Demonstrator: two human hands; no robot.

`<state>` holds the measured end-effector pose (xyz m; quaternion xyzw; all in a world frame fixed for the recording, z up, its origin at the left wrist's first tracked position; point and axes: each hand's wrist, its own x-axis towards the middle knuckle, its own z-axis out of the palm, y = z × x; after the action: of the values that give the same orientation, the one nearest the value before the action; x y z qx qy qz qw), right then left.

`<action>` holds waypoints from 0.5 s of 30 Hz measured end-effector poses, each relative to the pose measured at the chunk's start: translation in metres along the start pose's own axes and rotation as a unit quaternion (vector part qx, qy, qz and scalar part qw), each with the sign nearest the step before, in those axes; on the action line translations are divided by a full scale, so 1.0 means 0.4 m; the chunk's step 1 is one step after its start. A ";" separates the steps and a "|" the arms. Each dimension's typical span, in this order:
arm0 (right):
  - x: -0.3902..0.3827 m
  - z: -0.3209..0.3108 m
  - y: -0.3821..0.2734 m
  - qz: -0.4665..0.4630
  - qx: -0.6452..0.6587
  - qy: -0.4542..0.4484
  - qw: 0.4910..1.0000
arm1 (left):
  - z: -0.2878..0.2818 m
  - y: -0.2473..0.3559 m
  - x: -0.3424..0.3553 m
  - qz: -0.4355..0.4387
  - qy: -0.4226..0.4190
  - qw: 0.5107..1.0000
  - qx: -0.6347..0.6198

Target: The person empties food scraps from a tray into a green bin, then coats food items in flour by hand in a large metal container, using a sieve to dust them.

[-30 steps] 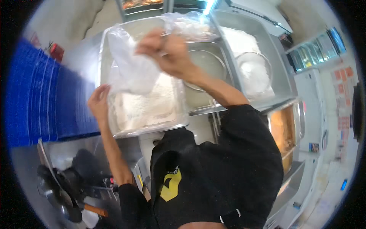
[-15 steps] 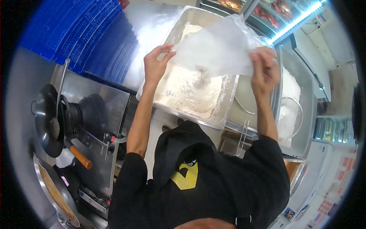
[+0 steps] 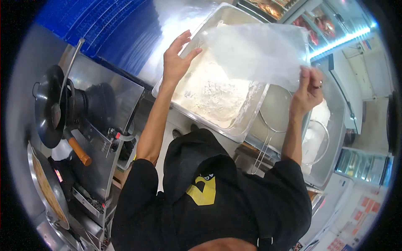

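Note:
A translucent plastic bag [image 3: 264,52] is spread out above a deep metal tray [image 3: 228,133] of pale flour [image 3: 213,94]. My right hand [image 3: 309,90], on the bag's right side, has its lower right corner pinched between thumb and fingers. At the tray's left rim is my left hand [image 3: 179,58], its fingers and thumb apart and holding nothing. It is close to the bag's left end but not gripping it. The bag hides the far right part of the flour, and I cannot make out anything inside the bag.
Right of the flour tray, a wire strainer [image 3: 274,121] lies over a second container. A round sieve [image 3: 316,142] rests on white powder in a bin [image 3: 335,146] farther right. Left are a black wok [image 3: 52,104], a ladle [image 3: 75,58] and blue crates [image 3: 96,29]. A lit display case [image 3: 322,25] stands beyond.
My left hand has let go of the bag's left end, and its fingers have spread. My right hand has moved right and slightly down, drawing the bag out wider and flatter.

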<state>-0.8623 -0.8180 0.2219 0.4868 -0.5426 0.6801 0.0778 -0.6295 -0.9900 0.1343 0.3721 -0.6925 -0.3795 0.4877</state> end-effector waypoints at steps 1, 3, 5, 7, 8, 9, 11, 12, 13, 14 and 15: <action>0.001 -0.003 0.009 -0.034 -0.047 -0.021 0.998 | -0.021 0.017 -0.010 0.001 0.009 1.000 -0.008; 0.004 -0.014 0.045 0.010 -0.047 0.031 0.998 | -0.063 0.051 -0.043 -0.004 0.024 0.999 -0.040; 0.010 -0.017 0.081 0.075 -0.063 0.099 0.990 | -0.123 0.076 -0.102 -0.042 0.049 0.995 -0.079; 0.005 -0.059 0.164 0.150 -0.033 0.091 0.984 | -0.195 0.088 -0.181 -0.083 0.075 0.988 -0.109; 0.002 -0.082 0.210 0.225 -0.009 0.090 0.970 | -0.233 0.087 -0.228 -0.092 0.085 0.987 -0.099; 0.003 -0.099 0.246 0.226 0.000 0.074 0.971 | -0.268 0.086 -0.278 -0.096 0.102 0.986 -0.093; -0.002 -0.140 0.294 0.380 0.147 0.140 0.902 | -0.332 0.087 -0.397 -0.165 0.126 0.970 -0.129; -0.001 -0.147 0.316 0.384 0.155 0.119 0.903 | -0.366 0.086 -0.468 -0.168 0.149 0.966 -0.124; -0.001 -0.147 0.337 0.446 0.204 0.097 0.866 | -0.395 0.080 -0.547 -0.186 0.167 0.962 -0.106; 0.003 -0.139 0.348 0.506 0.251 0.072 0.822 | -0.413 0.080 -0.618 -0.203 0.188 0.957 -0.090; 0.003 -0.125 0.350 0.507 0.287 -0.050 0.811 | -0.427 0.097 -0.680 -0.238 0.218 0.943 -0.076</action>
<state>-0.9805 -0.8338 0.1334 0.1760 -0.4961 0.7221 -0.4489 -0.4041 -0.7599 0.1020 0.5619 -0.4296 -0.4451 0.5493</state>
